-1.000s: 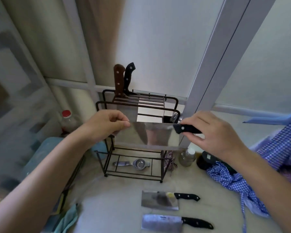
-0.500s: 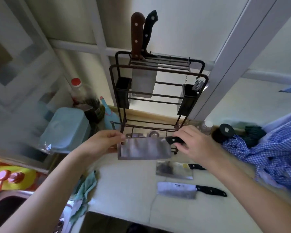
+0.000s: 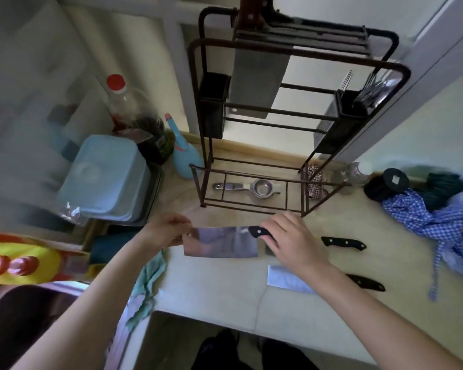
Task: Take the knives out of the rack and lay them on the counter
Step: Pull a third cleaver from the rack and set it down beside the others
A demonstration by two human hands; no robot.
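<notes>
A black-handled cleaver [image 3: 221,242] lies flat just above the counter [image 3: 219,287], in front of the dark wire rack [image 3: 297,49]. My right hand [image 3: 286,240] grips its handle and my left hand [image 3: 169,231] pinches the far end of its blade. Two more black-handled cleavers rest on the counter: one [image 3: 342,243] mostly hidden behind my right hand, the other [image 3: 289,280] nearer me. In the rack's top slots two knives remain, a brown-handled cleaver [image 3: 257,76] and a black-handled knife [image 3: 274,14] beside it.
A metal strainer [image 3: 251,186] lies on the rack's bottom shelf. A blue-checked cloth [image 3: 439,217] and a black lid [image 3: 394,178] are at the right. A light-blue tub [image 3: 104,180], bottles and a sink [image 3: 19,316] fill the left. A teal rag [image 3: 149,279] hangs over the counter's edge.
Both hands have carried the cleaver from rack height down and toward me, to just over the counter. My view has tilted down, so the rack now sits higher in the frame.
</notes>
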